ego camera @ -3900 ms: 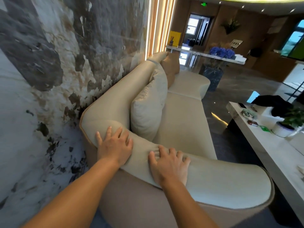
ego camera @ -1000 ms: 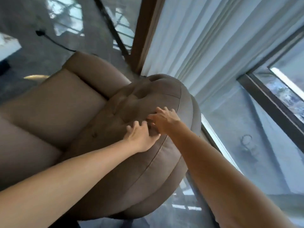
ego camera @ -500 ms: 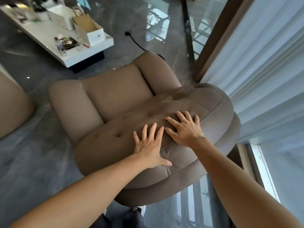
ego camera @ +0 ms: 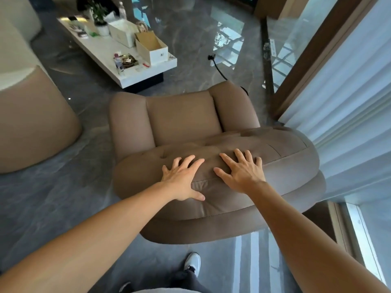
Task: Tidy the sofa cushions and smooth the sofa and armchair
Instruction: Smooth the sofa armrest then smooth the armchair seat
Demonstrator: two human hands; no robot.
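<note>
A brown armchair (ego camera: pixel 182 115) stands in front of me, seen from behind its backrest. Its padded, tufted backrest top (ego camera: pixel 281 153) bulges toward me. My left hand (ego camera: pixel 183 178) lies flat on the backrest top with fingers spread, thumb on the near edge. My right hand (ego camera: pixel 243 172) rests flat beside it, a little to the right, fingers also spread. Neither hand holds anything. The curved end of the beige sofa (ego camera: pixel 36 119) shows at the left edge.
A low white coffee table (ego camera: pixel 148 70) beyond the armchair carries boxes, a potted plant and small items. A black cable (ego camera: pixel 218 68) trails on the glossy grey floor. Sheer curtains (ego camera: pixel 349 98) and a window frame run along the right. My shoe (ego camera: pixel 192 264) is below.
I have gone from the sofa arm to the armchair. Over the last second the view swung left and down, and both hands went from together to flat and apart on the backrest top.
</note>
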